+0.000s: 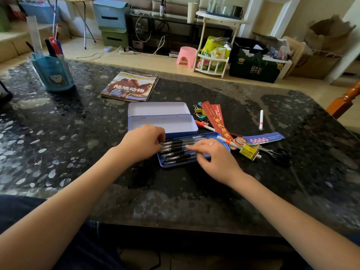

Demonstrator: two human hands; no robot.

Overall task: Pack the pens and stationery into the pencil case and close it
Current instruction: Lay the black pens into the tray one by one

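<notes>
- Left hand (143, 142): the grip is curled, fingertips pinching the black pens (176, 151) in the blue tray (220, 136).
- Right hand (215, 158): fingers straight, resting flat on the same pens.

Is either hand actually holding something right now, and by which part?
The left hand pinches the black pens at their tip ends in the blue tray. The right hand just rests flat on them.
</notes>
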